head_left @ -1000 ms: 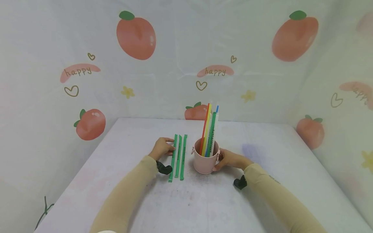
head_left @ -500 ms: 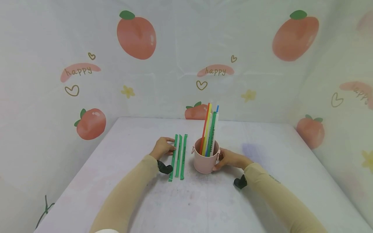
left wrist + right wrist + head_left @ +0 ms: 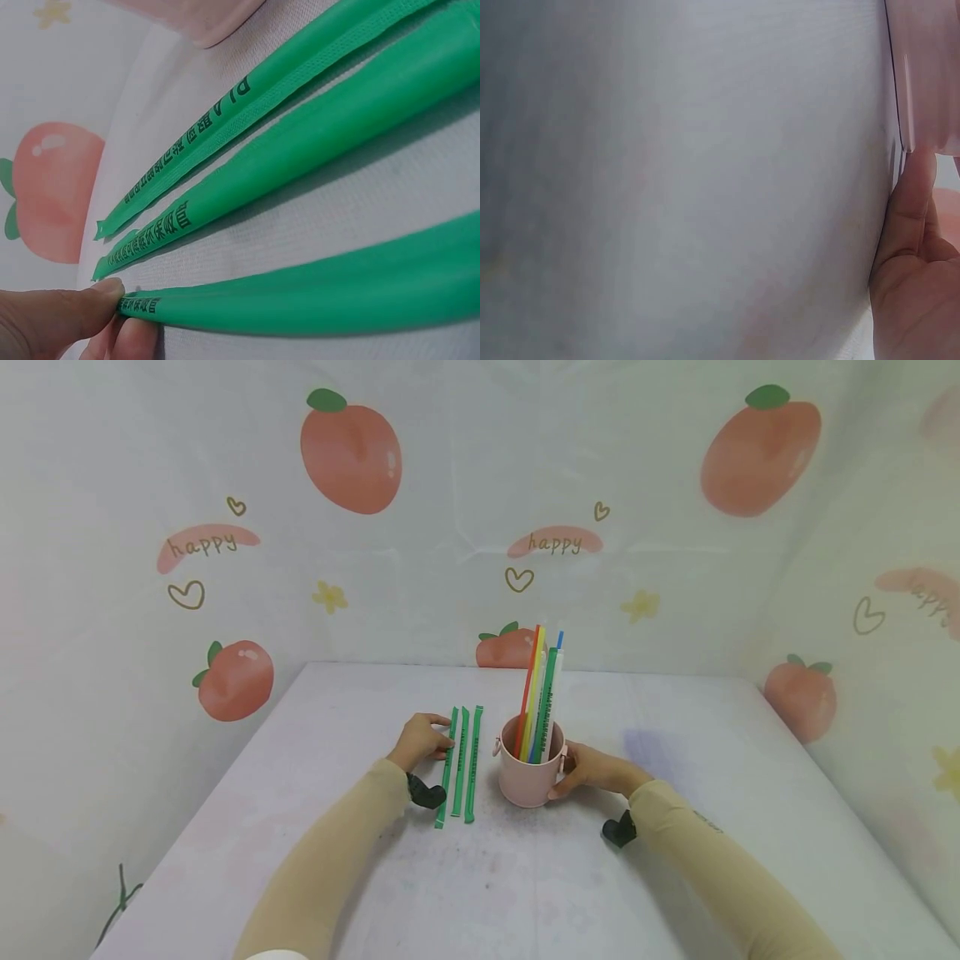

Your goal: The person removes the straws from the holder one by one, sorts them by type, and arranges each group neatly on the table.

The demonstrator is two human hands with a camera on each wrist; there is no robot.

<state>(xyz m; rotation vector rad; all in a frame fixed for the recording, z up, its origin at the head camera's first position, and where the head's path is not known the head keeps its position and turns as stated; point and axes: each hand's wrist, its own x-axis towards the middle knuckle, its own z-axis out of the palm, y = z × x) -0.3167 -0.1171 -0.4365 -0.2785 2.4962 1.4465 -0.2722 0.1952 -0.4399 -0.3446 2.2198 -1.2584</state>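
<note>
Three straws in green paper wrappers lie side by side on the table, left of a small pink bucket [image 3: 521,785]. My left hand [image 3: 418,740] pinches the leftmost wrapped straw [image 3: 300,304] between thumb and fingers, close to its far end. The middle wrapped straw [image 3: 460,768] and the right one [image 3: 472,768] lie beside it, untouched. Upright in the bucket stand several straws: a red one [image 3: 528,693], a yellow one, a green-wrapped one [image 3: 549,697], and white and blue ones. My right hand [image 3: 596,770] holds the bucket's right side, thumb low on its wall [image 3: 934,75].
A white cloth covers the table [image 3: 495,885], faintly stained in front of the bucket. Behind and at the sides hang white curtains [image 3: 450,577] printed with peaches. A thin green cord [image 3: 122,897] hangs at the left edge.
</note>
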